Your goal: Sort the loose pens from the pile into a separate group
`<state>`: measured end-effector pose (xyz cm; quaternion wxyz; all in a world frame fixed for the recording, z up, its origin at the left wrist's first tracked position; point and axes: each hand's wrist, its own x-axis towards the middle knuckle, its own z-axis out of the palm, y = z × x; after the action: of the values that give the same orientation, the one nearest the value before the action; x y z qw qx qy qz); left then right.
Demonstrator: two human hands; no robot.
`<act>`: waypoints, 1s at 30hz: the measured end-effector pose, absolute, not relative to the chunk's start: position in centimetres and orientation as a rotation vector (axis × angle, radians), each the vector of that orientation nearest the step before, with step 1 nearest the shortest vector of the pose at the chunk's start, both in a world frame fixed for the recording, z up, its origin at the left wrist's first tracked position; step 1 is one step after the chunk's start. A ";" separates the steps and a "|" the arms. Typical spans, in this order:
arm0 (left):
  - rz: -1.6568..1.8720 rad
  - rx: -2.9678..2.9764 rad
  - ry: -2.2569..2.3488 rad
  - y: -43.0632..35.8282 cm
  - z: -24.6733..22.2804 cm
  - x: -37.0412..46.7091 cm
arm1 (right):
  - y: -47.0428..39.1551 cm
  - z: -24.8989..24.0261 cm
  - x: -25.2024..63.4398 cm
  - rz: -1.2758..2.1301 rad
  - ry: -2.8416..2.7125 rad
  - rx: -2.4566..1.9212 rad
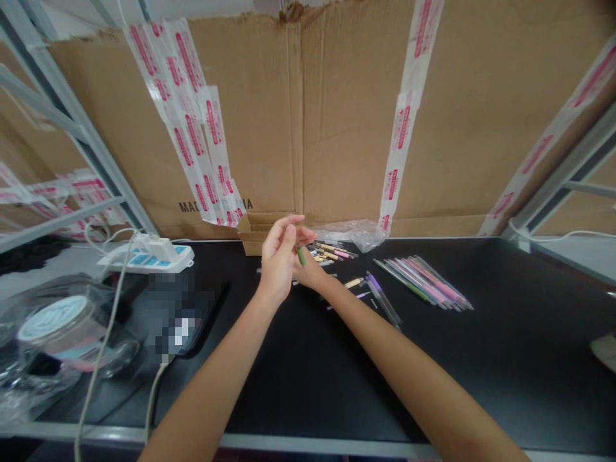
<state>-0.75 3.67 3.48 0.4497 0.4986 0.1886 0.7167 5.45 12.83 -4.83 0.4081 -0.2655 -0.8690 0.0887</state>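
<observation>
My left hand (278, 260) is raised over the middle of the table's back part, its thumb and fingers bent in around a short green pen part (301, 256). Crossing in from the right, my right hand (308, 269) is close against it, and its fingers are mostly hidden behind the left hand. Just behind and to the right of both hands lies a loose heap of pen parts (332, 251) in cream, pink and white. Two purple pens (384, 300) rest near my right forearm. Further right, several slim pens (426, 282) lie side by side in a row.
A small cardboard box (250, 239) and a clear plastic bag (363, 234) stand against the cardboard wall (346, 115). On the left are a white power strip (149, 255), a dark device (192, 321) with a cable, and a wrapped tub (62, 330).
</observation>
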 end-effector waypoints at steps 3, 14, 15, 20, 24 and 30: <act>1.827 1.232 0.466 3.9 3.3 -0.9 | 13.1 -4.0 6.3 0.389 -1.898 -0.657; 1.501 1.128 0.634 3.3 0.0 2.3 | 11.6 2.7 14.2 0.831 -1.399 -0.520; 1.456 1.148 0.647 2.8 -0.2 2.9 | 11.1 3.2 14.9 0.838 -1.391 -0.509; 1.323 1.224 0.743 1.2 -0.7 4.6 | 8.4 4.8 17.0 0.839 -1.400 -0.522; 1.334 1.250 0.763 1.1 -0.7 4.7 | 7.3 5.2 17.3 0.774 -1.447 -0.612; 1.386 1.262 0.785 1.3 -0.4 4.4 | 7.2 5.0 17.1 0.722 -1.533 -0.637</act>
<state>4.41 1.26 -0.41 0.5265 0.5279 0.3284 0.5799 17.12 7.22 4.99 0.6174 -0.2769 -0.6661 0.3138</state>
